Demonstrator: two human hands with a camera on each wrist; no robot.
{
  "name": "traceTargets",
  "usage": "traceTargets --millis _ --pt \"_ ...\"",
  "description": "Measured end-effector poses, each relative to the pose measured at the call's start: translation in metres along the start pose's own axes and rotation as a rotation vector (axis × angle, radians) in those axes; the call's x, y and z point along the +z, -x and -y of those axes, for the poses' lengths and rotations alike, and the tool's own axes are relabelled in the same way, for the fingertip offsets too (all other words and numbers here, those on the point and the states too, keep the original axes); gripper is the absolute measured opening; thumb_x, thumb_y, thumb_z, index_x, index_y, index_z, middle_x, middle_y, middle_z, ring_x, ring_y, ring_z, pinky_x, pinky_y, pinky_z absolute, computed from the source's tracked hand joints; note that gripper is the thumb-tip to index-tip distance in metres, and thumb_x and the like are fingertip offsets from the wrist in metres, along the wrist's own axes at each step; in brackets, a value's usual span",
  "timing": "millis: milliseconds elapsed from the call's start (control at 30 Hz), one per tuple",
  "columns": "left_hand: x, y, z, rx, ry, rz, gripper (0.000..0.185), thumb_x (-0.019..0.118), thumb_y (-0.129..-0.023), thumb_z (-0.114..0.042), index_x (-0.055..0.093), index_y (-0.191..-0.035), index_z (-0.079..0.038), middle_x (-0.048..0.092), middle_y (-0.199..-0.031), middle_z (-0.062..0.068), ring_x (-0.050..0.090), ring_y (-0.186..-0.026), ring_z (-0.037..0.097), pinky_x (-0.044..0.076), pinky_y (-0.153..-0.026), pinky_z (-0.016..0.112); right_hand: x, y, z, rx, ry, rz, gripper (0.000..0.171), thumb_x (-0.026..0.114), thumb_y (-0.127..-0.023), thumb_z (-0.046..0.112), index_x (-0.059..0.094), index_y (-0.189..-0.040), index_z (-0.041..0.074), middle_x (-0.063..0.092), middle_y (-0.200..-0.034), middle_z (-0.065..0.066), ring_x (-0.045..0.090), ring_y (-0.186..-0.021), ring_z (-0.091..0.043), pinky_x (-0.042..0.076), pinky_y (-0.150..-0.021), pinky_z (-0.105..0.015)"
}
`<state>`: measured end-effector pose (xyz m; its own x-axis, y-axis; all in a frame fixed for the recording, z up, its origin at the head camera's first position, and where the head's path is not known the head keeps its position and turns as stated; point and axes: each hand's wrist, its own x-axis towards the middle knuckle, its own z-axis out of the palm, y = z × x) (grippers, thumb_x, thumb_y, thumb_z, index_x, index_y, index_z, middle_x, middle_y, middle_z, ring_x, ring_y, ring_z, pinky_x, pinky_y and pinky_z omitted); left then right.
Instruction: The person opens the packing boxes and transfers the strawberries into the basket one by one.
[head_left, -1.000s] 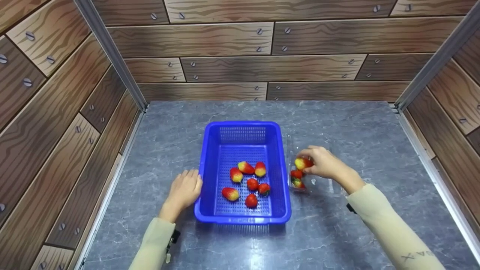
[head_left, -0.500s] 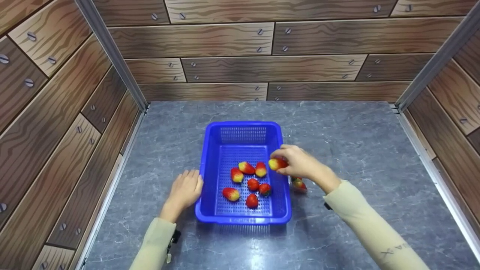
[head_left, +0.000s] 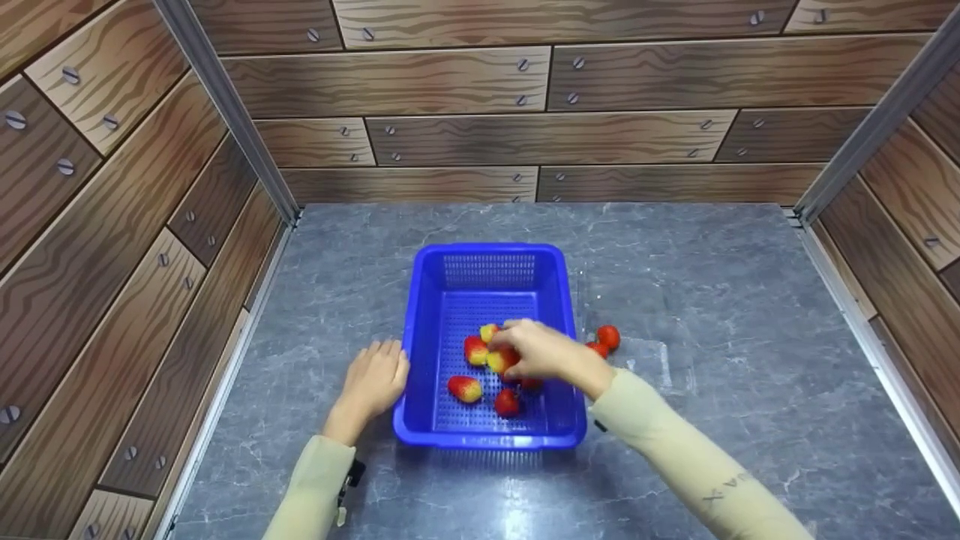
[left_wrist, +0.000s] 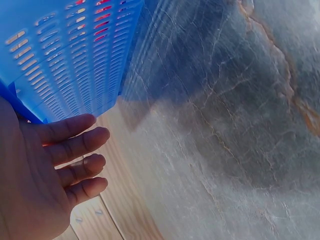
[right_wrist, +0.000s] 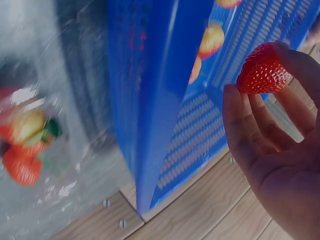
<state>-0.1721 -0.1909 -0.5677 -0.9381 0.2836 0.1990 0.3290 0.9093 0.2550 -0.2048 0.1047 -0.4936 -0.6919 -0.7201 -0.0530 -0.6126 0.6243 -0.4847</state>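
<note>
My right hand is inside the blue plastic basket, pinching a red and yellow strawberry between thumb and fingertips. In the right wrist view the same strawberry shows its red seeded side. Several more strawberries, some with yellow ends and some plain red, lie on the basket floor, partly covered by that hand. My left hand rests at the basket's left rim. In the left wrist view its fingers extend loosely beside the slotted wall, holding nothing; the thumb is hidden.
A clear plastic box stands close to the basket's right side. Strawberries lie in its near left part, some hidden behind the right forearm. Wood-patterned walls enclose the grey marbled tabletop.
My right hand has carried the strawberry left from the clear box, over the basket's right rim and down among the other strawberries. The left hand stays at the rim.
</note>
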Motion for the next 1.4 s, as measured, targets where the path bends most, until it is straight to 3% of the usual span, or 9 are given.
traceTargets --millis 167,400,600,800,1067,1400 --pt "0.001 0.001 0.0 -0.01 0.004 -0.004 0.036 0.04 -0.102 -0.018 0.062 -0.114 0.006 0.066 -0.112 0.023 0.059 -0.109 0.043 0.045 -0.093 0.055 0.015 -0.014 0.008 -0.037 0.027 0.025 0.04 0.082 -0.072 0.006 0.073 -0.111 0.004 0.066 -0.106 -0.011 0.064 -0.097 -0.029 0.055 -0.085 -0.041" --pt "0.0 0.0 -0.001 -0.016 0.007 0.005 0.037 0.04 -0.102 -0.019 0.062 -0.116 0.006 0.065 -0.113 0.023 0.058 -0.109 0.043 0.045 -0.094 0.055 0.032 -0.027 0.022 -0.027 0.12 0.162 0.028 0.079 -0.073 0.002 0.072 -0.099 0.008 0.067 -0.092 -0.004 0.061 -0.084 -0.02 0.055 -0.077 -0.034" --pt "-0.001 0.0 0.0 -0.006 -0.012 -0.008 0.034 0.04 -0.102 -0.019 0.063 -0.111 0.005 0.066 -0.108 0.021 0.059 -0.103 0.041 0.046 -0.089 0.053 0.044 -0.032 0.031 -0.022 0.182 0.209 0.018 0.073 -0.071 -0.003 0.067 -0.083 0.009 0.049 -0.07 0.0 0.049 -0.064 -0.017 0.048 -0.057 -0.029" --pt "0.0 0.001 0.0 0.002 -0.009 -0.02 0.033 0.04 -0.102 -0.019 0.063 -0.108 0.004 0.066 -0.106 0.021 0.06 -0.102 0.041 0.047 -0.087 0.053 0.056 -0.036 0.037 -0.101 0.192 0.19 0.014 0.07 -0.074 -0.001 0.061 -0.074 0.009 0.043 -0.06 0.003 0.043 -0.052 -0.014 0.038 -0.045 -0.026" --pt "0.001 0.001 -0.001 0.003 0.007 -0.031 0.033 0.041 -0.101 -0.018 0.064 -0.11 0.005 0.067 -0.108 0.021 0.06 -0.105 0.042 0.047 -0.09 0.055 0.072 -0.041 0.042 -0.088 0.248 0.238 0.023 0.069 -0.08 0.007 0.051 -0.069 0.015 0.044 -0.059 0.004 0.046 -0.051 -0.014 0.04 -0.045 -0.028" --pt "-0.001 0.0 -0.001 -0.005 0.005 -0.014 0.033 0.041 -0.102 -0.019 0.063 -0.109 0.003 0.066 -0.107 0.02 0.06 -0.103 0.041 0.047 -0.09 0.054 0.081 -0.044 0.046 -0.106 0.343 0.269 0.009 0.07 -0.081 0.009 0.063 -0.075 0.011 0.055 -0.066 -0.002 0.051 -0.055 -0.019 0.045 -0.048 -0.031"
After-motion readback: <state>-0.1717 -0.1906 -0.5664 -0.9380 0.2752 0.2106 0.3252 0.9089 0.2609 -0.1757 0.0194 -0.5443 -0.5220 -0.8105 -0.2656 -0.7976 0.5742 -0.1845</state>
